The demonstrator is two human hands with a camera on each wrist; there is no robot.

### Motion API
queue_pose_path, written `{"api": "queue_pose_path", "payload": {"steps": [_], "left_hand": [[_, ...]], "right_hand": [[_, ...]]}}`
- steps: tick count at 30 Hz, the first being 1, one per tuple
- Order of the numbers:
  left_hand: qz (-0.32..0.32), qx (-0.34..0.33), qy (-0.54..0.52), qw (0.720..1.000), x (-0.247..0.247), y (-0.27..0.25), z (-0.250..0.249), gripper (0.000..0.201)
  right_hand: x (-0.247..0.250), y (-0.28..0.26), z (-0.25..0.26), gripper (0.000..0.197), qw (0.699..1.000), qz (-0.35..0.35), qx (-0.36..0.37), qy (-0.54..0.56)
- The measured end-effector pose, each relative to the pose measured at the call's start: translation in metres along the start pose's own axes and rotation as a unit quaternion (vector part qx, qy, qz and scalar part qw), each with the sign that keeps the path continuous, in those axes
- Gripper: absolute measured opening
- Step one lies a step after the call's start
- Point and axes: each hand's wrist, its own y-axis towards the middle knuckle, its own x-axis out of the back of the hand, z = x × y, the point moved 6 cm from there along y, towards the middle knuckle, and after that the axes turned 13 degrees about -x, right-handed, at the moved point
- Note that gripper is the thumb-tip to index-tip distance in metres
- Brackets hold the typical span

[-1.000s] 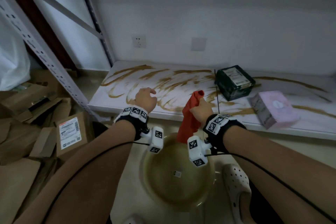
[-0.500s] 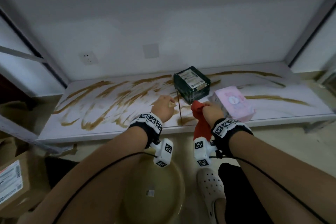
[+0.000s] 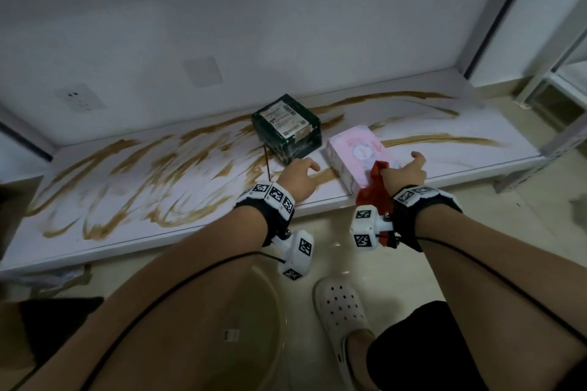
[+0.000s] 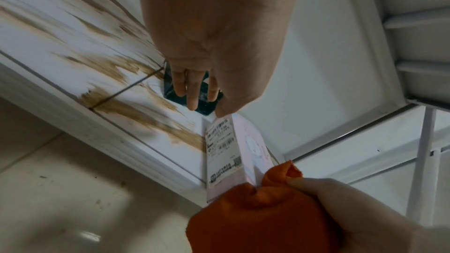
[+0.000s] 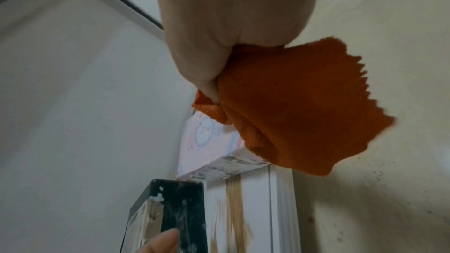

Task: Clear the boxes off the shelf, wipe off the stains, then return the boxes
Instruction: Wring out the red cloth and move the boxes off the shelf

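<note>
A white shelf (image 3: 476, 124) low to the floor is smeared with brown stains (image 3: 152, 174). Two boxes stand on it: a dark green box (image 3: 286, 127) and, to its right, a pink box (image 3: 349, 152). My left hand (image 3: 301, 171) reaches with straight fingers (image 4: 192, 91) at the green box's (image 4: 207, 107) near corner; whether it touches I cannot tell. My right hand (image 3: 405, 173) grips a bunched red-orange cloth (image 3: 373, 187) against the near right end of the pink box (image 5: 207, 141), thumb stuck out. In the right wrist view the cloth (image 5: 292, 113) hangs over that box's front end.
A yellowish basin (image 3: 254, 343) sits on the tiled floor below my arms, with a foot in a white clog (image 3: 340, 305) beside it. A grey shelf upright (image 3: 495, 9) rises at the right, with another rack (image 3: 568, 73) beyond. A wall socket (image 3: 79, 98) is at back left.
The view has swung right along the shelf. Both hands have moved right and forward to the boxes: the left has opened toward the green box, the right carries the cloth to the pink box.
</note>
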Motion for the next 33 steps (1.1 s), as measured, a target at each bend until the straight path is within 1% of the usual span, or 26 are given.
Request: {"api": "queue_pose_path", "payload": {"steps": [2,3,5,7,8,10,11,13,16,17,18,19,20,21,22,24,25,27,29,30,31,33], "left_hand": [[0.013,0.0,-0.004,1.0,-0.008,0.007,-0.007,0.037],[0.019,0.002,-0.003,1.0,-0.012,0.01,-0.01,0.037],[0.031,0.002,0.001,1.0,-0.02,0.016,-0.014,0.038],[0.045,-0.003,0.005,0.999,-0.029,0.021,-0.018,0.039],[0.054,-0.004,-0.002,0.999,-0.034,0.023,-0.019,0.04],[0.066,0.003,-0.039,0.997,-0.041,0.026,-0.021,0.042],[0.067,0.012,-0.062,0.996,-0.044,0.028,-0.02,0.043],[0.06,0.032,-0.109,0.992,-0.048,0.03,-0.019,0.045],[0.044,0.045,-0.179,0.982,-0.053,0.032,-0.014,0.054],[0.035,0.046,-0.194,0.979,-0.053,0.032,-0.013,0.057],[0.03,0.046,-0.204,0.977,-0.053,0.032,-0.011,0.058],[0.024,0.049,-0.213,0.976,-0.055,0.033,-0.006,0.06],[0.009,0.049,-0.222,0.974,-0.058,0.038,0.002,0.065],[-0.007,0.053,-0.226,0.973,-0.06,0.041,0.009,0.071],[-0.021,0.055,-0.225,0.973,-0.052,0.035,0.002,0.074],[-0.058,0.05,-0.253,0.965,-0.036,0.025,-0.008,0.067],[-0.07,0.055,-0.268,0.959,-0.029,0.021,-0.012,0.061],[-0.099,0.072,-0.28,0.952,-0.015,0.016,-0.009,0.051],[-0.129,0.084,-0.297,0.942,-0.004,0.008,-0.003,0.042],[-0.145,0.093,-0.306,0.936,0.002,0.002,0.002,0.038],[-0.157,0.104,-0.314,0.93,0.007,-0.004,0.008,0.037],[-0.18,0.115,-0.323,0.922,0.019,-0.018,0.019,0.048]], "right_hand": [[-0.002,0.009,-0.001,0.076,0.999,0.03,-0.014,-0.006],[-0.005,0.012,-0.001,0.079,0.998,0.055,-0.017,-0.012],[-0.012,0.016,-0.004,0.078,0.994,0.104,-0.03,-0.024],[-0.014,0.016,-0.004,0.067,0.991,0.122,-0.022,-0.045],[-0.015,0.021,-0.005,0.063,0.991,0.12,-0.015,-0.052],[-0.011,0.019,-0.006,0.061,0.99,0.125,-0.016,-0.064],[-0.01,0.017,-0.007,0.056,0.988,0.136,-0.018,-0.066],[-0.012,0.013,-0.009,0.038,0.98,0.182,-0.019,-0.079],[-0.015,0.003,-0.011,0.029,0.967,0.233,-0.006,-0.1],[-0.014,-0.004,-0.008,0.022,0.965,0.237,-0.005,-0.11],[-0.015,-0.006,-0.005,0.018,0.967,0.226,-0.003,-0.115],[-0.016,-0.007,-0.003,0.017,0.965,0.211,0.016,-0.154],[-0.016,-0.008,-0.001,0.019,0.967,0.205,0.007,-0.151],[-0.017,-0.008,0.003,0.026,0.968,0.193,0.016,-0.16],[-0.017,-0.01,0.005,0.031,0.97,0.186,0.03,-0.153],[-0.02,-0.018,0.004,0.034,0.967,0.211,0.016,-0.143],[-0.022,-0.028,0.005,0.032,0.962,0.243,0.018,-0.126],[-0.021,-0.039,0.008,0.027,0.967,0.237,0.046,-0.083],[-0.025,-0.041,0.008,0.034,0.965,0.255,0.026,-0.053],[-0.026,-0.043,0.011,0.035,0.968,0.25,0.018,-0.034],[-0.029,-0.046,0.012,0.034,0.968,0.245,0.024,-0.035],[-0.042,-0.055,0.015,0.032,0.964,0.259,0.033,-0.047]]}}
